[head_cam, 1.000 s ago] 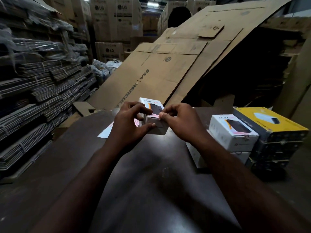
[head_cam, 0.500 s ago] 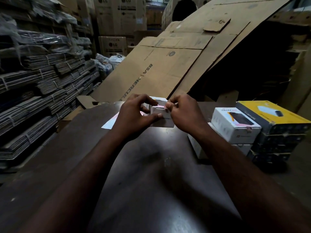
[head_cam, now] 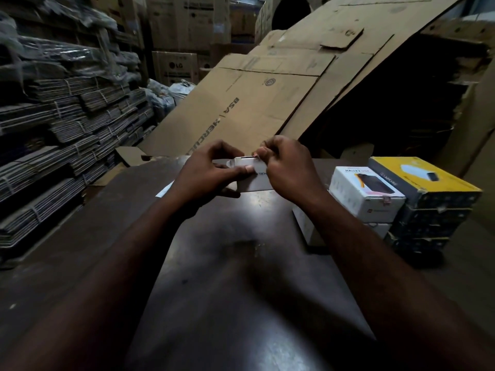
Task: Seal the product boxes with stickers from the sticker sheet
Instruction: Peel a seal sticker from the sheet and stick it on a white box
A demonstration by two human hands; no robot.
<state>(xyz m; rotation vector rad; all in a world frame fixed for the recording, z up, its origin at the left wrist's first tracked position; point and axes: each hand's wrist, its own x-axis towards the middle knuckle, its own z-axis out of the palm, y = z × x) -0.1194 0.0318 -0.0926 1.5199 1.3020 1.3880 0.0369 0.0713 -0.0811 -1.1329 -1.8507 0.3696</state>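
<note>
Left hand (head_cam: 206, 174) and right hand (head_cam: 290, 172) both grip the white product box (head_cam: 255, 182) held between them.

White product box (head_cam: 251, 180); yellow-topped box (head_cam: 417, 180) with dark sides; dark brown table (head_cam: 241, 263); tan cardboard sheets (head_cam: 254, 103).

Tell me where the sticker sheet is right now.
In the head view the sticker sheet lies on the table left of centre, only a corner showing beside the left hand, which grips the white box.

White boxes (head_cam: 367, 194): three. Yellow box (head_cam: 423, 180): one. Sticker sheet (head_cam: 164, 192): one.
</note>
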